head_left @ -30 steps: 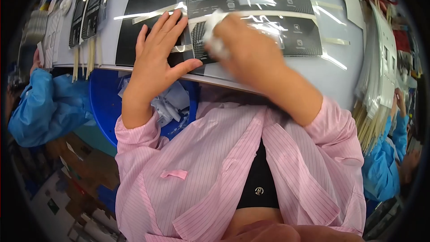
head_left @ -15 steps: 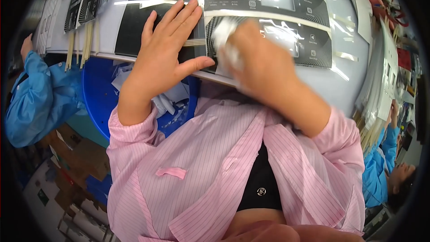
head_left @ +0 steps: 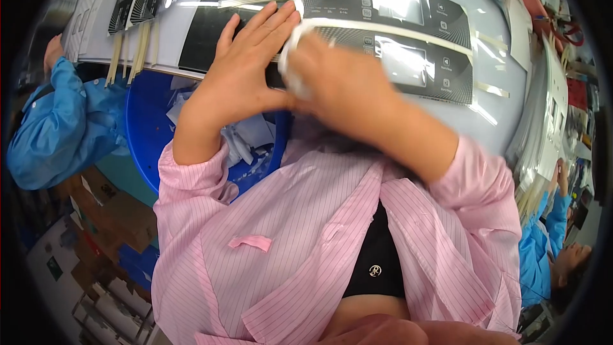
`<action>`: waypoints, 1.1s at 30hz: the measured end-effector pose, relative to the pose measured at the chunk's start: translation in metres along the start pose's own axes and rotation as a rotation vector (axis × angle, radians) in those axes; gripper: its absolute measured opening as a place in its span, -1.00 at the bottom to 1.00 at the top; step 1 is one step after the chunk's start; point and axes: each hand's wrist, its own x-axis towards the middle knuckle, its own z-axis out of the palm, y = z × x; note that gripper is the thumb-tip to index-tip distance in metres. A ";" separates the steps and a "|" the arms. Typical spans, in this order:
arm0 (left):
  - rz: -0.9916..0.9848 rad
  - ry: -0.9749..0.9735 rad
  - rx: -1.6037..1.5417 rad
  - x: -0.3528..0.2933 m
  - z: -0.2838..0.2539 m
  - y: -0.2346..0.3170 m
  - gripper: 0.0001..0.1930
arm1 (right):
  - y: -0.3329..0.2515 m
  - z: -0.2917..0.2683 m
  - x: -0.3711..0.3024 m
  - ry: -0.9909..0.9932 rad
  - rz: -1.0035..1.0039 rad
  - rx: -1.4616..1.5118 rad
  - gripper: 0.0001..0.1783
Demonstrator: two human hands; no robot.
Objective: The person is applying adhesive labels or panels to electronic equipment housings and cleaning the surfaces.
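Two black label panels with clear windows lie one beyond the other on the table: the far panel (head_left: 396,0) and the near panel (head_left: 440,73). My left hand (head_left: 246,67) lies flat with fingers stretched out, over the panels' left end and the pale flat strips (head_left: 255,1) there. A white cloth or tissue (head_left: 292,57) is bunched under my right hand (head_left: 338,80), which is closed on it and blurred by motion. The cloth presses at the left end of the near panel, close to my left thumb. My right hand hides part of that panel.
A blue bin (head_left: 143,134) holding white scraps stands below the table edge on the left. More black panels with pale tails (head_left: 140,0) lie at the far left. Clear sheets (head_left: 539,121) are stacked at the right. Co-workers in blue sleeves (head_left: 57,128) are on both sides.
My right hand has moved left with the white cloth, up against my left hand. The panels and my left hand appear slightly further right and lower in view.
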 end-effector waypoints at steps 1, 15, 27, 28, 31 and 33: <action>0.016 -0.019 0.014 0.000 -0.002 0.003 0.17 | -0.007 0.001 -0.010 -0.025 -0.051 0.100 -0.68; -0.011 0.174 0.040 -0.002 0.010 0.008 -0.29 | 0.071 -0.066 0.011 0.138 0.242 -0.059 -0.74; 0.011 0.107 0.041 0.002 0.006 0.006 -0.31 | 0.081 -0.022 0.050 0.071 0.252 -0.135 -0.68; 0.018 0.095 0.033 0.006 0.008 0.005 -0.31 | 0.072 -0.005 0.046 0.082 0.067 -0.047 -0.70; 0.005 0.096 0.038 -0.002 0.005 0.007 -0.31 | 0.075 -0.011 0.067 0.048 0.195 -0.084 -0.70; 0.026 0.109 0.043 0.004 0.003 0.008 -0.30 | 0.109 -0.022 0.087 0.027 0.296 -0.152 -0.67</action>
